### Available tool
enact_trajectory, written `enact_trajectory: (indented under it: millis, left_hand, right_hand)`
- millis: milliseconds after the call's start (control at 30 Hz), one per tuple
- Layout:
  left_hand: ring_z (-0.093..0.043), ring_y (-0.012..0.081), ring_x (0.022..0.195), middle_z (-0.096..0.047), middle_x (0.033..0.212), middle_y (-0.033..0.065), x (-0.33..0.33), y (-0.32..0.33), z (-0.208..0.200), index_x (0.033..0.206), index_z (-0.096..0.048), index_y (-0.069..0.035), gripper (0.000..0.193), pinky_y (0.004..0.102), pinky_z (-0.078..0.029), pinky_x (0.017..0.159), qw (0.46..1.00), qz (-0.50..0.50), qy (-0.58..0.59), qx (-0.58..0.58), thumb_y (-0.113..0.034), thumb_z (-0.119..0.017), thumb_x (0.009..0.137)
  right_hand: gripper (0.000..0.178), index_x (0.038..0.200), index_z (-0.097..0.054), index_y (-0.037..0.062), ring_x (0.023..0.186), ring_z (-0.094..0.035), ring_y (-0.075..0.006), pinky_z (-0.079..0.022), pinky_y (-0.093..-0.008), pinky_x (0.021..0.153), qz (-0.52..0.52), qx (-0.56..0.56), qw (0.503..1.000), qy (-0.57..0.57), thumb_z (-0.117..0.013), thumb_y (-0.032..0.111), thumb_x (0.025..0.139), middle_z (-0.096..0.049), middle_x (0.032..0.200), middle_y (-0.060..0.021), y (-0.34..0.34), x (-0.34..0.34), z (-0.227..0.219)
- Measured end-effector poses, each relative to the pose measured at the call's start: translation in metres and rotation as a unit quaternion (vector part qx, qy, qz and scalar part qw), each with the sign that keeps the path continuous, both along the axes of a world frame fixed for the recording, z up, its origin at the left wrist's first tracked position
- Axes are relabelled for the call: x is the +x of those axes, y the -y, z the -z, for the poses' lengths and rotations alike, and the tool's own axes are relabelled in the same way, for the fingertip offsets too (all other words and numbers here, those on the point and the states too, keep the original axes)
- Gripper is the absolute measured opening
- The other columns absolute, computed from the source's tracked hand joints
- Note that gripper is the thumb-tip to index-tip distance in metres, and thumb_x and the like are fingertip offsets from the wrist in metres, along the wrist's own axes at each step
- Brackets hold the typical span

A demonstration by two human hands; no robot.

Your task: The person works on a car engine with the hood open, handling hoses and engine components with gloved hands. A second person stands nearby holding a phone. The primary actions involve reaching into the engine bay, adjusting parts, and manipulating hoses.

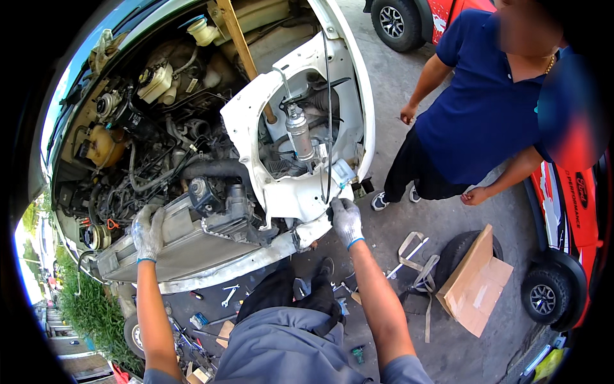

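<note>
My left hand (148,232), in a grey-white work glove, grips the upper edge of the radiator (198,240) at the front of the opened engine bay. My right hand (346,221), gloved the same way, is closed at the front corner of the white body panel (281,195). Its fingertips meet a small dark part there, beside the lower end of a thin black cable (328,115); what they hold is mostly hidden. A silver cylinder (299,133) stands in the panel's round opening. Between my hands sits a black air-intake housing (206,195).
A wooden prop (238,38) rises from the engine bay. At right stands a person in a navy shirt (480,96), near a red vehicle (566,237). Cardboard (476,281) leans on a tyre (457,253), with straps (422,275) beside it. Wrenches (230,294) and other tools lie around my feet.
</note>
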State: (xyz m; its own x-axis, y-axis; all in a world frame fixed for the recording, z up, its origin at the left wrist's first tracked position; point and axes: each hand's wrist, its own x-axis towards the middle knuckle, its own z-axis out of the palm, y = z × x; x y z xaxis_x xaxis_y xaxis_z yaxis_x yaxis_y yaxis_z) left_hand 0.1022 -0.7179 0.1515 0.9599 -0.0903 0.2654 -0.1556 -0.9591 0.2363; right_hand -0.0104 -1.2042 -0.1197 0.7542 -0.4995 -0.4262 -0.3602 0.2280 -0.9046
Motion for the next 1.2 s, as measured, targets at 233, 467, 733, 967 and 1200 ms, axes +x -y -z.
enact_trajectory:
  millis: [233, 467, 733, 967, 1200]
  left_hand:
    - [-0.076, 0.0452, 0.110, -0.083, 0.113, 0.0228, 0.000, -0.003, 0.005, 0.114, -0.084, -0.003, 0.035, 0.0533, -0.056, 0.100, 1.000, -0.009, 0.018, 0.006, -0.035, -0.073, 0.106]
    - [-0.074, 0.0435, 0.110, -0.083, 0.114, 0.0201, -0.003, -0.002, 0.003, 0.115, -0.084, -0.007, 0.037, 0.0533, -0.054, 0.102, 1.000, -0.008, 0.008, 0.005, -0.041, -0.072, 0.106]
    - [-0.072, 0.0440, 0.120, -0.079, 0.124, 0.0189, -0.015, -0.034, 0.004, 0.132, -0.077, -0.007, 0.044, 0.0564, -0.054, 0.108, 0.989, 0.125, 0.083, 0.012, -0.038, -0.081, 0.101]
    - [-0.071, 0.0442, 0.128, -0.074, 0.138, 0.0222, -0.038, -0.139, -0.014, 0.137, -0.072, -0.001, 0.055, 0.0582, -0.055, 0.115, 0.962, 0.193, 0.169, -0.093, -0.022, -0.086, 0.088]
    - [-0.076, 0.0408, 0.111, -0.079, 0.120, 0.0161, -0.056, -0.331, -0.017, 0.122, -0.076, -0.005, 0.039, 0.0528, -0.060, 0.103, 0.949, 0.117, 0.252, -0.152, -0.008, -0.085, 0.084]
  right_hand:
    - [0.035, 0.107, -0.079, -0.0031, 0.076, -0.068, -0.0155, -0.056, -0.0359, 0.070, -0.069, -0.006, 0.998, -0.009, -0.074, 0.031, 0.111, -0.078, 0.086, -0.0080, -0.048, -0.040, -0.011]
    - [0.030, 0.111, -0.078, -0.0026, 0.077, -0.070, -0.0139, -0.057, -0.0350, 0.069, -0.093, -0.011, 0.996, 0.000, -0.074, 0.028, 0.112, -0.077, 0.088, -0.0070, -0.069, -0.061, -0.053]
    - [0.022, 0.118, -0.079, -0.0030, 0.085, -0.069, -0.0128, -0.059, -0.0337, 0.078, -0.088, -0.051, 0.992, 0.072, -0.073, 0.017, 0.114, -0.078, 0.092, -0.0065, -0.130, -0.045, -0.131]
    - [0.014, 0.112, -0.077, -0.0046, 0.082, -0.072, -0.0176, -0.059, -0.0343, 0.078, -0.044, -0.234, 0.943, 0.231, -0.071, 0.007, 0.106, -0.078, 0.093, -0.0127, -0.266, -0.028, -0.214]
    - [0.013, 0.107, -0.073, -0.0039, 0.084, -0.073, -0.0330, -0.058, -0.0430, 0.082, -0.077, -0.425, 0.843, 0.322, -0.067, -0.005, 0.095, -0.076, 0.094, -0.0175, -0.449, 0.027, -0.262]
